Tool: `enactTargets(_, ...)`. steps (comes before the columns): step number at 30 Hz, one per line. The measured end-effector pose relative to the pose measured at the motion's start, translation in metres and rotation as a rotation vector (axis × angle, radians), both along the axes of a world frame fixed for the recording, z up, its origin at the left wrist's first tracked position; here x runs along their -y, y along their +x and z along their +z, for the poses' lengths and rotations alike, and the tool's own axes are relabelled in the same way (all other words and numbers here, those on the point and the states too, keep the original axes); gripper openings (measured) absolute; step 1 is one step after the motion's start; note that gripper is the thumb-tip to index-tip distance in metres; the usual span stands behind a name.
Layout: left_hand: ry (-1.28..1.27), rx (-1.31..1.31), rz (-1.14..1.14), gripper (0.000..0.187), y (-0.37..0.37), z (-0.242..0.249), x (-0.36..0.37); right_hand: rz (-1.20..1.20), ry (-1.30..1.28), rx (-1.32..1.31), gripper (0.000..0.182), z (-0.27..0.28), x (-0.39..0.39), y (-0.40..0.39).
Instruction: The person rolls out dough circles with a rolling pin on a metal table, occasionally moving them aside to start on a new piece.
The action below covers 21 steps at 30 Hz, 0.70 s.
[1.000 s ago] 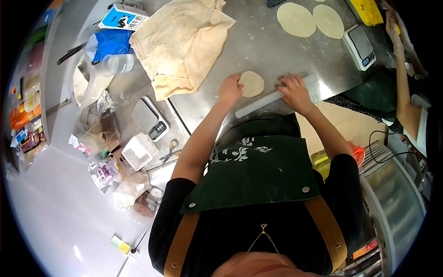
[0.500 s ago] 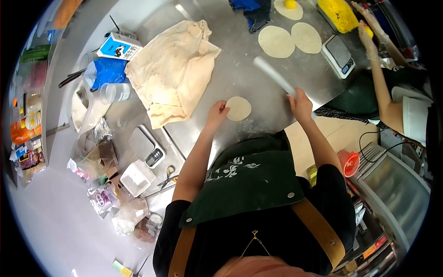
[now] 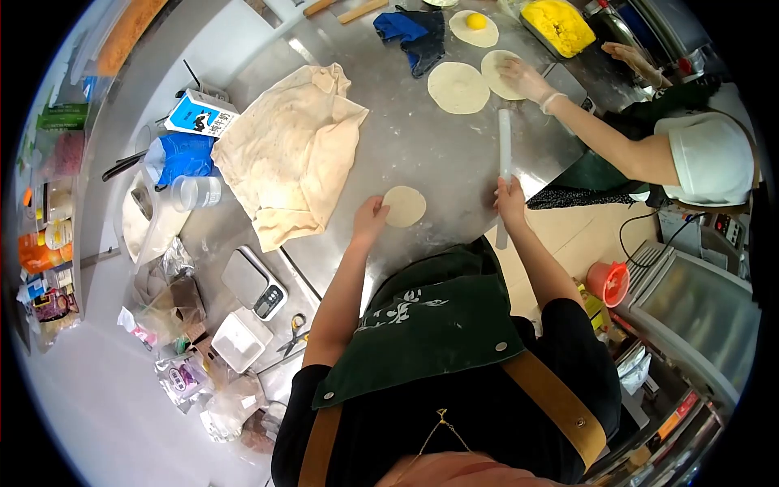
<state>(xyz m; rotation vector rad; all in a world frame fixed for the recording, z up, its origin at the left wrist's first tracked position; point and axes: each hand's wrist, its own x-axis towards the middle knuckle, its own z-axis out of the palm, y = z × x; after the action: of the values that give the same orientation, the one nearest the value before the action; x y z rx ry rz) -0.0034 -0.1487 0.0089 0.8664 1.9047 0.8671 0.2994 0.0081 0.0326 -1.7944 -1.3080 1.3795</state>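
My left hand (image 3: pixel 372 219) pinches the left edge of a small, pale dough round (image 3: pixel 405 206) lying flat on the metal table. To its right, my right hand (image 3: pixel 510 201) is wrapped round a whitish rolling pin (image 3: pixel 505 142), which points away from me and sits apart from the dough. Beyond the pin's far end lies a larger dough round (image 3: pixel 458 88). A co-worker's gloved hand (image 3: pixel 527 84) rests on the dough round beside it (image 3: pixel 495 71), covering part of it. Farther back, another round (image 3: pixel 462 32) carries a yellow ball (image 3: pixel 476 21).
A cream cloth (image 3: pixel 296 150) lies bunched to my left, beside a milk carton (image 3: pixel 201 114) and a blue bag (image 3: pixel 182 158). Nearer are a scale (image 3: pixel 255 282), a white tub (image 3: pixel 241 339) and scissors (image 3: pixel 294 333). A yellow-filled tray (image 3: pixel 558 28) stands back right.
My right hand has moved slightly left and down, swinging the rolling pin from slanted to nearly straight ahead. The co-worker's hand has reached left onto a dough round. The whole view has shifted somewhat.
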Motion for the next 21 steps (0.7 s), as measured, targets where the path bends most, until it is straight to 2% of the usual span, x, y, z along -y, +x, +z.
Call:
enactTargets(4, 0.023, 0.015, 0.006, 0.026, -0.001, -0.006, 0.001, 0.249, 0.117, 0.202, 0.042, -0.008, 0.029, -0.001)
enactTargets(5, 0.014, 0.014, 0.006, 0.026, -0.001, -0.006, 0.002, 0.316, 0.266, 0.305, 0.045, -0.015, 0.036, 0.002)
enactTargets(9, 0.011, 0.004, -0.005, 0.026, -0.001, 0.001, 0.0, 0.348, 0.501, 0.395, 0.043, -0.01, 0.042, 0.003)
enactTargets(13, 0.088, 0.004, 0.006, 0.018, 0.003, 0.006, 0.0, 0.121, 0.281, 0.174, 0.04, -0.009, 0.01, 0.0)
enactTargets(16, 0.071, -0.022, -0.016, 0.018, 0.001, -0.001, 0.0, 0.005, 0.081, 0.146, 0.039, 0.017, -0.003, -0.008)
enactTargets(21, 0.055, 0.05, -0.002, 0.024, -0.002, -0.011, 0.003, 0.031, 0.196, 0.223, 0.04, 0.008, 0.006, -0.009)
